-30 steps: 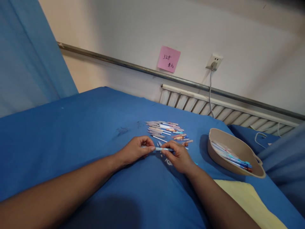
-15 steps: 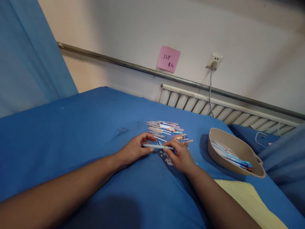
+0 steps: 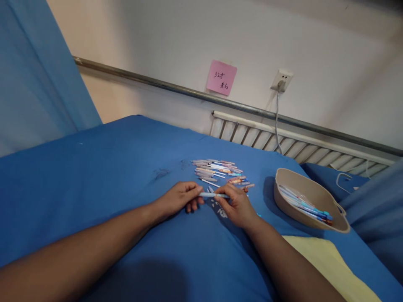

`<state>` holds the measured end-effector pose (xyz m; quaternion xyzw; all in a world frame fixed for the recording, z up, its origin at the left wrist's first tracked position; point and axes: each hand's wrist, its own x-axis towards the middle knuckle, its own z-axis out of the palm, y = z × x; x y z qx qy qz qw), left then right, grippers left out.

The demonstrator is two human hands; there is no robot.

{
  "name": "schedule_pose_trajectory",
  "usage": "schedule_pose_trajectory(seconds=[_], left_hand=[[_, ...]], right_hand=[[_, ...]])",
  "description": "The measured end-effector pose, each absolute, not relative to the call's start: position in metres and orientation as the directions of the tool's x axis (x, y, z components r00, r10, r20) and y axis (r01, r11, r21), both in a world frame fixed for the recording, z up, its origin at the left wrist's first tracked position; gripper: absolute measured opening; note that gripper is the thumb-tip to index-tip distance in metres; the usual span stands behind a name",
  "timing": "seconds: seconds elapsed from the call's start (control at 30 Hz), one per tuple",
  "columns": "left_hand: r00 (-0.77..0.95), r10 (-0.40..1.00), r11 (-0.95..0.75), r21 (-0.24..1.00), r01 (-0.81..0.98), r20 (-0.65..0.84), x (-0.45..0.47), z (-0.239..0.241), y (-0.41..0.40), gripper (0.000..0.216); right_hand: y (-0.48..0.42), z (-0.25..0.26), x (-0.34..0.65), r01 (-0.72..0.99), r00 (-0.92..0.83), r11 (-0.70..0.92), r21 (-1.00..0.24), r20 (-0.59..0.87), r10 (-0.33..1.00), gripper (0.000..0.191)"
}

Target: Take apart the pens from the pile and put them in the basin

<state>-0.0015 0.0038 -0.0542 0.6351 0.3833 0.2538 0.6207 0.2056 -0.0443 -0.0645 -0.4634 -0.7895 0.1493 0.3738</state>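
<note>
A pale blue pen (image 3: 208, 194) lies level between my two hands, just above the blue cloth. My left hand (image 3: 185, 195) is closed on its left end, thumb over the tip. The other end sits in the pinched fingers of my right hand (image 3: 236, 203). Beyond the hands lie rows of pen parts (image 3: 217, 167): grey and clear barrels, white refills and several pink, orange and blue pieces. Small white bits (image 3: 222, 212) are scattered on the cloth under the pen, partly hidden by my right hand.
At the right stands a beige basket (image 3: 310, 181) holding several blue and clear pens (image 3: 307, 205). A yellow cloth (image 3: 327, 260) lies near my right forearm. Behind the blue-covered surface (image 3: 126, 159) are a radiator (image 3: 239, 132), a metal rail and a plugged-in cable (image 3: 277, 121).
My left hand has turned and its fingers have closed over the pen's left end, which was more exposed before. My right hand keeps its pinch in nearly the same place.
</note>
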Motion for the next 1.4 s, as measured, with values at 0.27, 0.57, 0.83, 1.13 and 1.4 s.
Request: schedule_pose_trajectory(seconds=[0.27, 0.57, 0.83, 1.13, 1.4], left_hand=[[0.579, 0.813, -0.020, 0.992, 0.125, -0.056, -0.003, -0.053, 0.003, 0.036], [0.645, 0.761, -0.078, 0.975, 0.206, -0.076, -0.005, -0.051, 0.003, 0.024], [0.703, 0.706, -0.138, 0.958, 0.250, -0.082, -0.003, -0.048, -0.004, 0.028], [0.706, 0.707, -0.197, 0.949, 0.248, -0.038, -0.003, -0.045, -0.005, 0.022], [0.691, 0.721, -0.113, 0.973, 0.201, -0.059, -0.002, -0.046, -0.002, 0.021]], right_hand=[[-0.045, -0.063, 0.205, 0.614, -0.293, 0.530, -0.585, 0.454, 0.841, 0.010], [-0.046, -0.066, 0.199, 0.454, -0.140, 0.440, -0.775, 0.425, 0.894, 0.017], [-0.050, -0.056, 0.191, 0.410, -0.181, 0.445, -0.796, 0.407, 0.895, 0.008], [-0.053, -0.054, 0.191, 0.475, -0.279, 0.488, -0.732, 0.401, 0.872, 0.010], [-0.049, -0.062, 0.195, 0.554, -0.308, 0.464, -0.691, 0.348, 0.886, 0.009]])
